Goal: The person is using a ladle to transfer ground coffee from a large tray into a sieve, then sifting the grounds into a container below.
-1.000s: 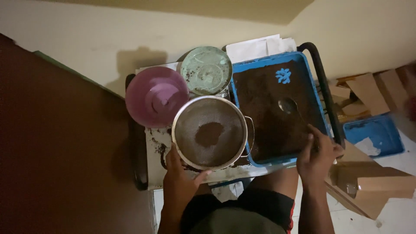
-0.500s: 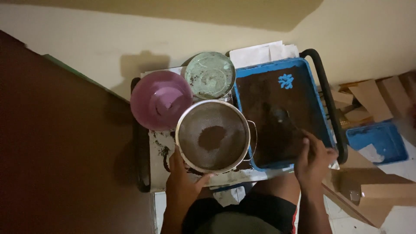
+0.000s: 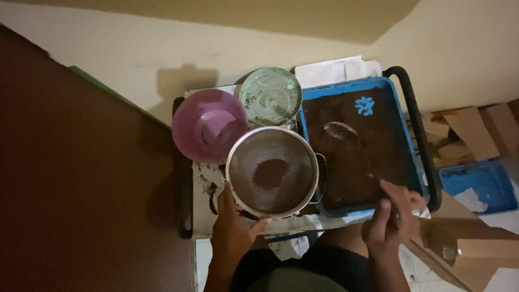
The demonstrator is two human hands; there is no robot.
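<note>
My left hand [image 3: 233, 227] pinches the round metal sieve [image 3: 272, 172] beside the blue tray [image 3: 413, 135]. If it tips, brown powder [image 3: 270, 174] spills. My right hand [image 3: 393, 220] curls; I cannot tell around what.

We've got a purple plastic bowl [image 3: 208, 125] at the back left of the little cart [image 3: 184, 178], touching a pale green bowl [image 3: 270, 95] speckled with dark crumbs. White papers [image 3: 335, 70] poke out behind. Off to the right there's torn cardboard [image 3: 470, 127] and a blue bin [image 3: 476, 186] on the floor
</note>
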